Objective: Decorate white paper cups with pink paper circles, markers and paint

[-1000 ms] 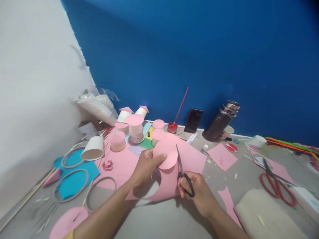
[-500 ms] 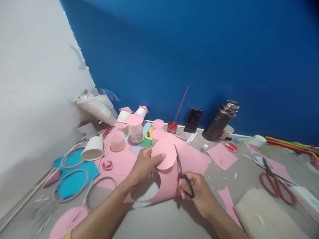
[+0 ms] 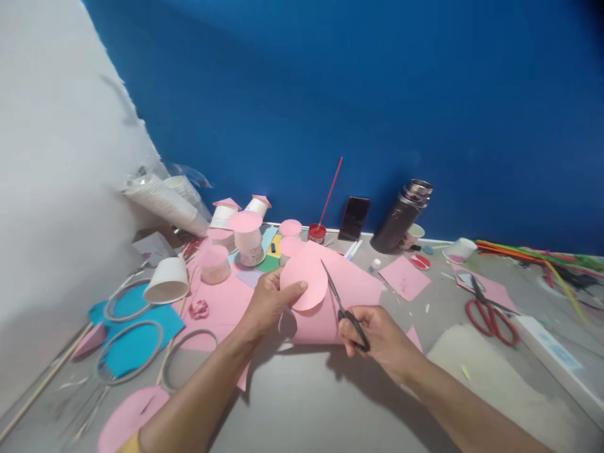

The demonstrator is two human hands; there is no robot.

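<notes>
My left hand (image 3: pixel 267 305) pinches a pink paper sheet (image 3: pixel 352 289) at a round flap (image 3: pixel 304 284) partly cut out of it, thumb on top. My right hand (image 3: pixel 382 340) grips black-handled scissors (image 3: pixel 342 307), fingers through the loops. The blades point up and away along the flap's right edge, into the sheet. The sheet curls up off the grey table between both hands, and a round hole shows in it near my left wrist.
Paper cups topped with pink discs (image 3: pixel 248 236), a cup stack (image 3: pixel 163 200), a red paint pot with stick (image 3: pixel 317 231), a phone (image 3: pixel 353 218) and a dark flask (image 3: pixel 400 216) line the blue wall. Red scissors (image 3: pixel 488 314) lie right; wire hoops on blue paper (image 3: pixel 132 336) left.
The view has shifted, so everything sits further left and up. My left hand has lifted and turned the pink sheet; the scissors stay at the flap's edge.
</notes>
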